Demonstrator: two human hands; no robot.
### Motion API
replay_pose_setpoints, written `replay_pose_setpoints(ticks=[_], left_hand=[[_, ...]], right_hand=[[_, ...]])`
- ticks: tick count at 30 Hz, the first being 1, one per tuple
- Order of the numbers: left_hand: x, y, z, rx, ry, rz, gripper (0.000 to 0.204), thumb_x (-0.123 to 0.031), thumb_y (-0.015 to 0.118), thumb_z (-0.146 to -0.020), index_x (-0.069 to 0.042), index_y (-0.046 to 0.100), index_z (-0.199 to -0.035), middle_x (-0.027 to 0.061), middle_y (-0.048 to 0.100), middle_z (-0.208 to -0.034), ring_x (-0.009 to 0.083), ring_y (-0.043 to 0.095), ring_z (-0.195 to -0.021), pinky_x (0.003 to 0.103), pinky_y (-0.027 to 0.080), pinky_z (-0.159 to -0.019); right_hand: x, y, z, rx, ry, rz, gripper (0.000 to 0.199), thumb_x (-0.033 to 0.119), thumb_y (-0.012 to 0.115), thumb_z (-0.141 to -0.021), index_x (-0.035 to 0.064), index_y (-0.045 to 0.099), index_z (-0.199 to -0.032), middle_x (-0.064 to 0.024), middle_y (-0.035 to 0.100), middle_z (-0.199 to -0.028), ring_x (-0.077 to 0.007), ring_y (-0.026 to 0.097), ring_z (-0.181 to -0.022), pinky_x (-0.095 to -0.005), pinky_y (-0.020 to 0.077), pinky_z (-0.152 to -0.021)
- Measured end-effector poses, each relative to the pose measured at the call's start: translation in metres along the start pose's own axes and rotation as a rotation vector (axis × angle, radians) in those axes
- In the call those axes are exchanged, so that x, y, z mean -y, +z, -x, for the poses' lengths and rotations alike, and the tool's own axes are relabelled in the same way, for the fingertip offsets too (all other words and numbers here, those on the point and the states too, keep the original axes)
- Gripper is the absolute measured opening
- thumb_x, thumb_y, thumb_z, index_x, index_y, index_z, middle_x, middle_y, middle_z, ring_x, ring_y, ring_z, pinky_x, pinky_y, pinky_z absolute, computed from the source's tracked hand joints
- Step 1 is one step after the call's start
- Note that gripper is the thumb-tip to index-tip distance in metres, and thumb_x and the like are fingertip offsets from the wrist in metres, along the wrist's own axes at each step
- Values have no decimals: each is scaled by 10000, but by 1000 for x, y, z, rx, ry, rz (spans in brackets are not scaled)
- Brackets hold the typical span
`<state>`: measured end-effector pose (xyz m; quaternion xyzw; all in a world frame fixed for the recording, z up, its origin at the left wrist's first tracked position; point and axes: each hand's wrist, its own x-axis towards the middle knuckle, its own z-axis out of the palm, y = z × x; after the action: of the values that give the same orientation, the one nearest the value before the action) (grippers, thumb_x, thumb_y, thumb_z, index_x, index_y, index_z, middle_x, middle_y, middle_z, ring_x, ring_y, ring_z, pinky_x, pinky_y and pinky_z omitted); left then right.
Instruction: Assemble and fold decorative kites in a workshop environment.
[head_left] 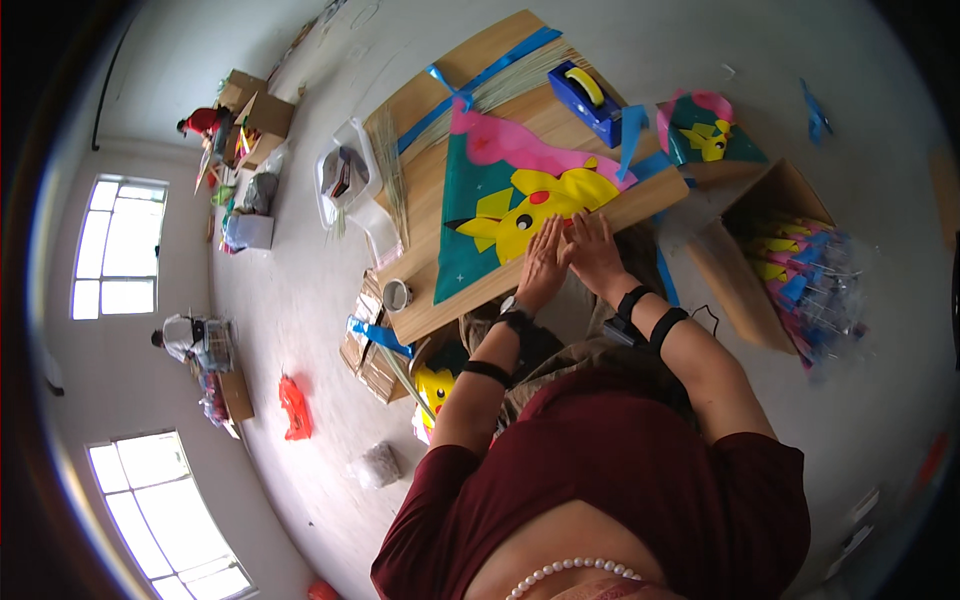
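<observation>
Left grip [542, 264] and right grip [597, 254] lie open and flat on the printed sheet [517, 212]. A blue tape dispenser [584, 108] sits at the worktop's [424, 195] far right.

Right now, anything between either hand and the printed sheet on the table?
Nothing visible. The left hand and right hand appear to lie flat on the printed sheet, at its near side; what's under the palms is hidden. The blue tape dispenser stands beyond the sheet, outside both hands' way.
</observation>
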<state>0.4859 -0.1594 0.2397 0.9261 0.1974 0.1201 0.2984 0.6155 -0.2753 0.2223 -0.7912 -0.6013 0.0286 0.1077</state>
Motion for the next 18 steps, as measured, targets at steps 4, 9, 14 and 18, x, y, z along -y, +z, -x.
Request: replay_pose_setpoints(ticks=[4,9,14,18], left_hand=[[8,26,-27,52,-114,171,659,-404,405,-1157,-45,280,-1696,193,317,-1742,349,236,-1642,503,162,-1314],[14,39,-24,33,-98,104,673,-425,369,-1164,-47,247,-1707,189,284,-1758,333,184,-1660,498,114,-1322],[7,36,-25,57,-111,33,680,-447,365,-1163,-48,258,-1703,181,254,-1772,324,165,-1666,495,109,-1323],[3,35,-24,69,-119,4,667,-426,396,-1158,-53,276,-1697,172,244,-1779,311,161,-1669,492,109,-1325]], right_hand=[[-7,-2,1,-52,32,-14,615,332,606,-1011,81,507,-1564,-235,450,-1615,-390,336,-1568,-647,181,-1297],[-18,2,4,-139,16,-92,593,312,580,-1017,80,519,-1560,-245,469,-1606,-382,352,-1562,-639,164,-1307],[-38,-6,-7,-88,84,89,566,310,544,-1034,8,555,-1513,-215,539,-1562,-346,410,-1538,-601,183,-1310],[-78,-22,-41,-219,-28,239,543,302,521,-1048,8,569,-1502,-167,591,-1524,-317,437,-1522,-553,263,-1277]])
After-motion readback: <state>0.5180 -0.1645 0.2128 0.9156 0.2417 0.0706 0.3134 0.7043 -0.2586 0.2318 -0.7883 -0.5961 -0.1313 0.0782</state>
